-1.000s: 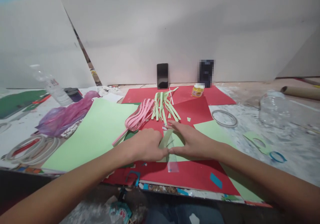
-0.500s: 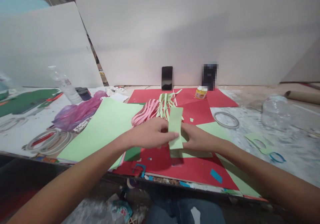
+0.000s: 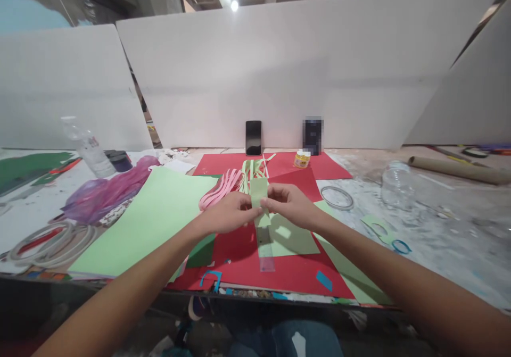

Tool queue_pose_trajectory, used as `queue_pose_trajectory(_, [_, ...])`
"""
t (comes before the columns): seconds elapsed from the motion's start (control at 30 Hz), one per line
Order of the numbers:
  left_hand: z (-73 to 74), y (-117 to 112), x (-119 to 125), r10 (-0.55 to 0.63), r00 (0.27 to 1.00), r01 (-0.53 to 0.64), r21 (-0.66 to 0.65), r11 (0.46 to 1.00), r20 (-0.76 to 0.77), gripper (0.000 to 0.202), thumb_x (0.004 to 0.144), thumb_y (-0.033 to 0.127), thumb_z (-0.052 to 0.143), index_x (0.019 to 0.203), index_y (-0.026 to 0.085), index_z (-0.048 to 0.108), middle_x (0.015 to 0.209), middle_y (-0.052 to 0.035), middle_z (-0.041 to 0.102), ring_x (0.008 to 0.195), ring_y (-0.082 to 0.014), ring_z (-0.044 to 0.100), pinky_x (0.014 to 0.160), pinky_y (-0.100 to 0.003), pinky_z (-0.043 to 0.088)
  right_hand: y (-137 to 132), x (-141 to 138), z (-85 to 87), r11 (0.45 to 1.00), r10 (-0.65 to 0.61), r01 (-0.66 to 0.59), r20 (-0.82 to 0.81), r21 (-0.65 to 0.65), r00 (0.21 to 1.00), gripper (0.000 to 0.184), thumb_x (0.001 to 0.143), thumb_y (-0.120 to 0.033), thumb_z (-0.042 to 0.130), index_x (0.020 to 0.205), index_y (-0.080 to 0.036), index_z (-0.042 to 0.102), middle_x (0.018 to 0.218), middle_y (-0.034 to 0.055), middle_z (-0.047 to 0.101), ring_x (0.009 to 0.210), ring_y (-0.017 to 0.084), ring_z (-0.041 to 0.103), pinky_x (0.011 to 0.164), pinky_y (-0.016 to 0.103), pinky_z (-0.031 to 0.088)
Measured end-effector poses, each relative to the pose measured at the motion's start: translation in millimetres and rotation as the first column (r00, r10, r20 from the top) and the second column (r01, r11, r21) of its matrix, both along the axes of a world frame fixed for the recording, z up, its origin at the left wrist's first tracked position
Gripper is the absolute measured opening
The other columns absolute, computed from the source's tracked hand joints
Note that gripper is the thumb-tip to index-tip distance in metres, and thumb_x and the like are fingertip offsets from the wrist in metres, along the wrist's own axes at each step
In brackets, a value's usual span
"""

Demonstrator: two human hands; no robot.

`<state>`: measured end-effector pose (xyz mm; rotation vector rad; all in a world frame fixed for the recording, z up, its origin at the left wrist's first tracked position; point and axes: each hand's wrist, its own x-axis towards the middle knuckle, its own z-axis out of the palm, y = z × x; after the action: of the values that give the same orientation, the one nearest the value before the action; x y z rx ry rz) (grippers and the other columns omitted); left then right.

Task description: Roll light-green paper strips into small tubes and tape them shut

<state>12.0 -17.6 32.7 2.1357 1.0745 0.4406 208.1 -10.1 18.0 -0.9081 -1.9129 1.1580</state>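
Note:
Both my hands are raised above the table and pinch a small light green paper piece [image 3: 258, 193] between them. My left hand [image 3: 228, 213] grips its left side, fingers closed. My right hand [image 3: 288, 202] pinches its right edge. Below them a clear plastic ruler [image 3: 265, 250] lies on red paper [image 3: 295, 274], partly over a light green sheet [image 3: 293, 239]. Behind my hands lie pink paper strips [image 3: 223, 185] and green paper strips [image 3: 255, 168].
A large light green sheet [image 3: 147, 224] lies at left, with a purple plastic bag [image 3: 104, 194], a bottle [image 3: 88, 148] and tape rolls [image 3: 48, 240]. A tape ring [image 3: 337, 197], clear jar [image 3: 396, 185], cardboard tube [image 3: 455, 169], glue pot [image 3: 302, 159] and a phone [image 3: 253, 138] stand beyond.
My hands lifted the green piece off the table, where they had pressed flat beside the ruler, and now hold it higher and farther from me. The camera tilted up.

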Motion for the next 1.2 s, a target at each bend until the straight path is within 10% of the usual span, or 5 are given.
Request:
queue_pose_trajectory(0.37, [4.2,32.7,18.6,0.171,0.96,-0.207,0.15,0.967,0.221,0.02,0.082,0.032,0.055,0.08,0.016,0.067,0.066,0.001,0.058,0.057,-0.0116,0.05,0.053,-0.024,0.036,32.5,24.0,-3.2,0.967,-0.255,0.248,-0.148,-0.062,0.956,0.026,0.077,-0.041,0.069,0.075,-0.018,0.057,0.061,-0.0035,0.054,0.054,0.009,0.051,0.052,0.023,0.039])
queue_pose_trajectory(0.93, [-30.5,16.6,20.3,0.195,0.768,-0.005,-0.299,0.954,0.61,0.039,0.088,0.035,0.058,0.122,0.017,0.06,0.05,0.0034,0.058,0.045,-0.012,0.056,0.05,-0.025,0.049,8.5,15.9,-23.2,0.966,-0.242,0.208,-0.252,-0.153,0.937,0.031,0.08,-0.039,0.069,0.102,-0.018,0.072,0.062,-0.0005,0.063,0.054,0.012,0.062,0.055,0.026,0.051])
queue_pose_trajectory(1.2, [-37.6,25.1,14.0,0.28,0.681,0.057,-0.43,0.901,0.677,0.039,0.082,0.039,0.065,0.114,0.017,0.065,0.053,0.0036,0.056,0.045,-0.0103,0.055,0.048,-0.024,0.048,11.0,20.7,-34.5,0.958,-0.216,0.115,-0.401,-0.262,0.89,0.024,0.076,-0.036,0.074,0.097,-0.024,0.074,0.068,0.0008,0.067,0.056,0.013,0.061,0.055,0.028,0.052])
